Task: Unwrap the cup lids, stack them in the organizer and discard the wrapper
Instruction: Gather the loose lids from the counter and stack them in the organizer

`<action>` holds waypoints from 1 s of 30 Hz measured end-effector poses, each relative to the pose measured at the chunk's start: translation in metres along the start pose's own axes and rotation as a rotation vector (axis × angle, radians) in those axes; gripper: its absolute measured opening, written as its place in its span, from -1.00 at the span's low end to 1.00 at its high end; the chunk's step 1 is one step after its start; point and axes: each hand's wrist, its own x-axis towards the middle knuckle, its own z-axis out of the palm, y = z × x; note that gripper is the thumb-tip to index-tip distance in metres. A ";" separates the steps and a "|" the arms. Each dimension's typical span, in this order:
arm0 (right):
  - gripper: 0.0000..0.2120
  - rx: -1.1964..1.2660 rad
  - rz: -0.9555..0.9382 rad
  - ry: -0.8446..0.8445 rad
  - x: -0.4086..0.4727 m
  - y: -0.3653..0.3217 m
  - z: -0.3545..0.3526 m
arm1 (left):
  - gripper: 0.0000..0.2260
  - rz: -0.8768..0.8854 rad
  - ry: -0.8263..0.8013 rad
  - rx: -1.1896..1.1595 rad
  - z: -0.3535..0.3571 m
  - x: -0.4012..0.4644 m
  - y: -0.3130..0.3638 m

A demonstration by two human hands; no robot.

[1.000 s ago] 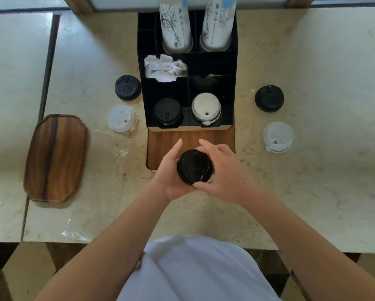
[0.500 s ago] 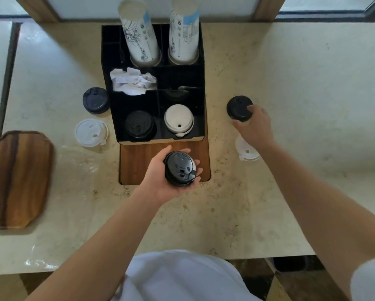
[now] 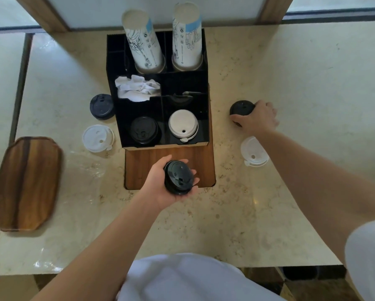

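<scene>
Cradling a short stack of black lids (image 3: 178,177) in the left hand (image 3: 169,183) at lower centre of the frame, palm up, fingers curled loosely under the rim and thumb resting along the near side. Closing the right hand (image 3: 257,118) over another black lid stack (image 3: 241,107) at right of centre, fingers wrapped around its far edge, thumb on the near edge; gripping firmly or only touching, cannot tell. Best done by pinching the rim evenly from both sides so the nested lids come up together, then seating them dome-up on the held stack before dropping the lot onto the black lids (image 3: 144,129) already in the organizer (image 3: 117,118). Smooth, glossy moulded plastic here, round and domed with sip holes, likely slippery and prone to sliding apart. Matte white lids (image 3: 183,125) sitting in the neighbouring compartment; translucent white ones lying left (image 3: 97,138) and right (image 3: 252,152) on the polished marble counter (image 3: 290,72). Crinkled clear wrapper (image 3: 91,170) lying flat at left, near the wooden tray (image 3: 26,183), not yet discarded.
</scene>
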 end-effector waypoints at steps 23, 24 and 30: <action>-0.29 -0.131 -1.151 -0.588 -0.250 -0.059 -0.052 | -0.51 -0.271 -0.464 0.185 -0.060 -0.089 -0.012; -0.27 -0.167 -1.165 -0.588 -0.254 -0.062 -0.052 | -0.51 -0.270 -0.467 0.178 -0.062 -0.091 -0.013; -0.21 -0.313 -1.194 -0.653 -0.270 -0.081 -0.047 | -0.54 -0.274 -0.506 0.152 -0.073 -0.098 -0.014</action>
